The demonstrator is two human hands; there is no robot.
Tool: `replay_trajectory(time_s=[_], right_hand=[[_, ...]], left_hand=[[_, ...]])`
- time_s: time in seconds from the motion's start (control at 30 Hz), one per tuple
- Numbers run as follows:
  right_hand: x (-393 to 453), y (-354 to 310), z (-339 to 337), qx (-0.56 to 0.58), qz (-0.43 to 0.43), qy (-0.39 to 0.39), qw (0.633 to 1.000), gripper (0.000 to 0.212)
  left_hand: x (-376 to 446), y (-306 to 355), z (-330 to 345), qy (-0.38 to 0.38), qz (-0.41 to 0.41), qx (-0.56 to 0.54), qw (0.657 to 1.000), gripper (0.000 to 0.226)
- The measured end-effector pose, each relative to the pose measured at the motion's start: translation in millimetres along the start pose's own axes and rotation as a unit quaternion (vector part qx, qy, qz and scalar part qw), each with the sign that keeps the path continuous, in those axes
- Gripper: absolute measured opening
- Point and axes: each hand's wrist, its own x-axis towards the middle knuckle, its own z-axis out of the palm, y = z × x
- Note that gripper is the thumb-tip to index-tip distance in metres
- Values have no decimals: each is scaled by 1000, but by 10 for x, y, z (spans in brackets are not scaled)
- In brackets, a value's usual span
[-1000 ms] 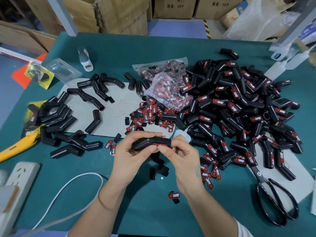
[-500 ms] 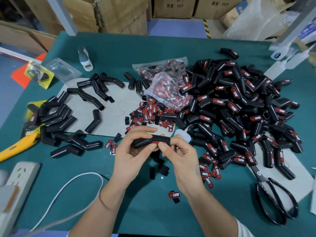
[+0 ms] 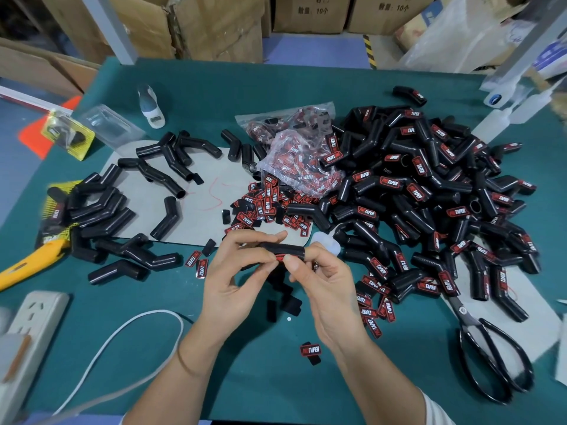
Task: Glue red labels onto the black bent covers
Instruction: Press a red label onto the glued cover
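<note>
At the centre of the frame a black cover (image 3: pixel 283 250) is held above the green table (image 3: pixel 306 384) by both hands. The left hand (image 3: pixel 233 280) is curled round its left end; the right hand (image 3: pixel 325 283) pinches its right end, the thumb pressed on a red label (image 3: pixel 279 258). Labelled covers (image 3: pixel 429 204) are heaped at the right, plain covers (image 3: pixel 101 216) at the left, loose labels (image 3: pixel 267 207) between. Scissors (image 3: pixel 491 357) lie at the lower right.
</note>
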Motion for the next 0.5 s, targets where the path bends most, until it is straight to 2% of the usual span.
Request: replay_trajectory(time_s=[0.23, 0.5], right_hand=[[0, 0, -20, 7, -7, -17, 1000, 8], [30, 14, -43, -10, 3, -5, 1000, 12]], left_hand=[[51, 1, -31, -21, 41, 66, 997, 17], [51, -24, -58, -28, 25, 77, 996, 20]])
